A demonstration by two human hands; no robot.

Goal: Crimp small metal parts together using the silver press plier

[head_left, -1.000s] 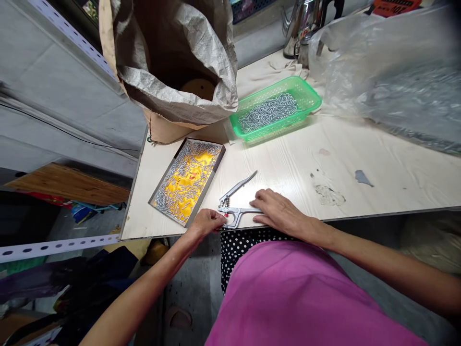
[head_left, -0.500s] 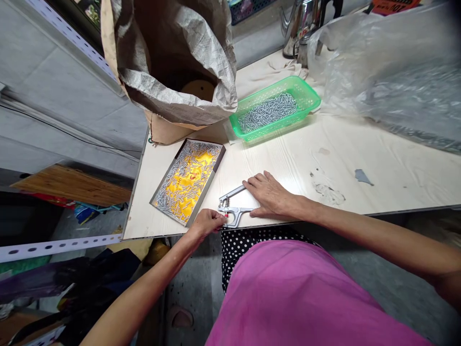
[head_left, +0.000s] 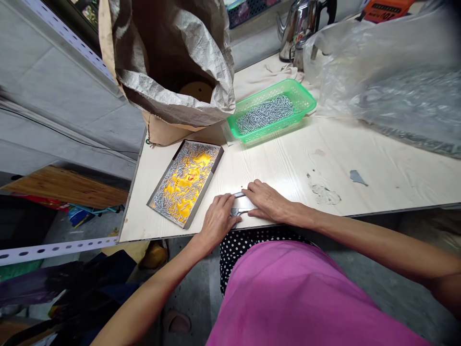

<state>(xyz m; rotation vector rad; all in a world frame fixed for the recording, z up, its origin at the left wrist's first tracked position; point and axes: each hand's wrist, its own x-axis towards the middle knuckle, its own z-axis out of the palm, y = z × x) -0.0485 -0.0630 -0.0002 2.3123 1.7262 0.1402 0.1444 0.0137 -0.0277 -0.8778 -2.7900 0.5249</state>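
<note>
A silver hand pliers (head_left: 240,210) with two handles lies at the front edge of the table, between my hands. My left hand (head_left: 217,217) is closed over its head end, which the fingers hide. At the handle ends, my right hand (head_left: 269,203) grips the pliers, fingers on the upper handle and thumb by the lower one. Left of my left hand, a shallow tray (head_left: 203,194) with a yellow bottom holds many small silver metal pins. More of such pins fill part of a green plastic basket (head_left: 309,102) farther back.
A large open paper sack (head_left: 169,113) stands at the back left. A clear plastic bag (head_left: 396,96) of metal pieces lies at the right, near a metal kettle (head_left: 298,29). A grey scrap (head_left: 357,177) rests on the wooden table (head_left: 281,161).
My left hand has gone from pinching at the pliers' head to wrapping over it. The handles look closer together, and my right hand still holds them.
</note>
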